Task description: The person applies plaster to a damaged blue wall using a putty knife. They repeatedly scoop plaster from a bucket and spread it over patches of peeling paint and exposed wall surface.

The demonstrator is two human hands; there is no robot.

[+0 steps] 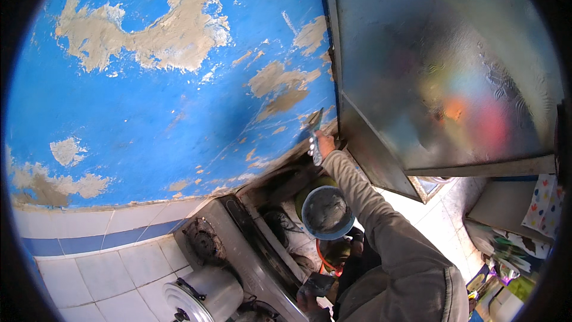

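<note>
My right hand (326, 144) is closed round the handle of a putty knife (314, 120), its blade up near the low right part of a peeling blue wall (196, 119). Whether the blade touches the wall I cannot tell. Bare, sandy patches show where the paint has come off. At the lower edge my left hand (308, 305) grips a dark grey, flat-looking piece (317, 284), whose kind I cannot make out. Below my right forearm stands a round blue-rimmed bucket (328, 210) holding grey, paste-like material.
A stove (250, 250) with sooty burners runs along the lower left, a lidded metal pot (211, 292) on it. White tiles (101, 271) line the wall beneath the paint. On the right rises a metal-framed frosted glass panel (441, 71). An orange-rimmed container (333, 253) sits below the bucket.
</note>
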